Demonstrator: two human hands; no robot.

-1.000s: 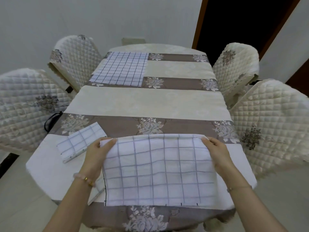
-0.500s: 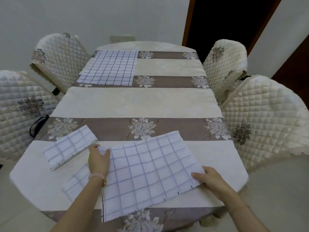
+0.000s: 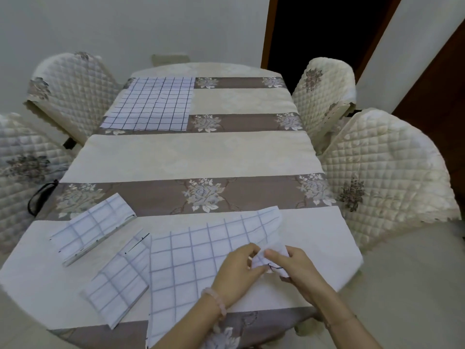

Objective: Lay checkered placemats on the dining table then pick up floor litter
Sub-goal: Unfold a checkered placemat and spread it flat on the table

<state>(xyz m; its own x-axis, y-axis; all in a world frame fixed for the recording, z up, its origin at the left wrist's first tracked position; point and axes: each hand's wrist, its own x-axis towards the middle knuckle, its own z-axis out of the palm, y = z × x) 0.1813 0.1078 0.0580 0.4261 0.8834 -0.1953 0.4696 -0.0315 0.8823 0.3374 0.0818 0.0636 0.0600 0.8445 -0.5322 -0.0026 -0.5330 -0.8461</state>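
Observation:
A white checkered placemat (image 3: 196, 258) lies unfolded at the near edge of the dining table (image 3: 196, 154), its right side lifted and bunched. My left hand (image 3: 236, 273) and my right hand (image 3: 294, 268) both pinch that bunched right corner. Two folded checkered placemats lie to the left: one (image 3: 93, 227) farther back, one (image 3: 118, 285) nearer the front edge. Another placemat (image 3: 151, 107) is spread flat at the far left of the table.
Quilted cream chairs stand around the table: two on the left (image 3: 68, 91) (image 3: 20, 167), two on the right (image 3: 324, 94) (image 3: 382, 177). A dark doorway (image 3: 317, 28) opens behind the far right. Pale floor (image 3: 412, 298) shows at the lower right.
The placemat was held flat by both far corners, then turned. My left hand crossed from the mat's left side to its right corner, where both hands now bunch and lift it.

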